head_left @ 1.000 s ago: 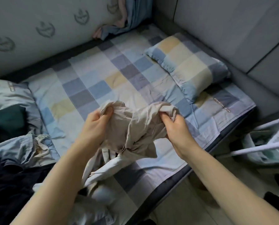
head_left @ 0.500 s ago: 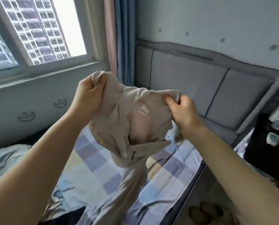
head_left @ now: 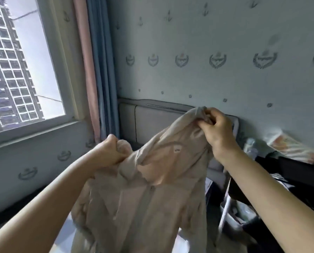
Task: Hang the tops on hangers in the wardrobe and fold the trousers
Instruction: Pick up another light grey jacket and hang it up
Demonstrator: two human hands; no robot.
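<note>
- Beige, thin fabric: the top point(head_left: 152, 189) hangs in the air in front of the headboard point(head_left: 152, 115), its long axis running down from your hands toward the bed.
- Your right hand point(head_left: 214, 130) pinches a bunched upper edge, level with the headboard's top rail.
- Your left hand point(head_left: 110, 152) grips the other upper corner in a closed fist, lower than the right and nearer the window side of the headboard.
- The garment's body falls below and between both hands; the zip front faces you.
- No hanger shows, so I judge that finding one comes next.
</note>
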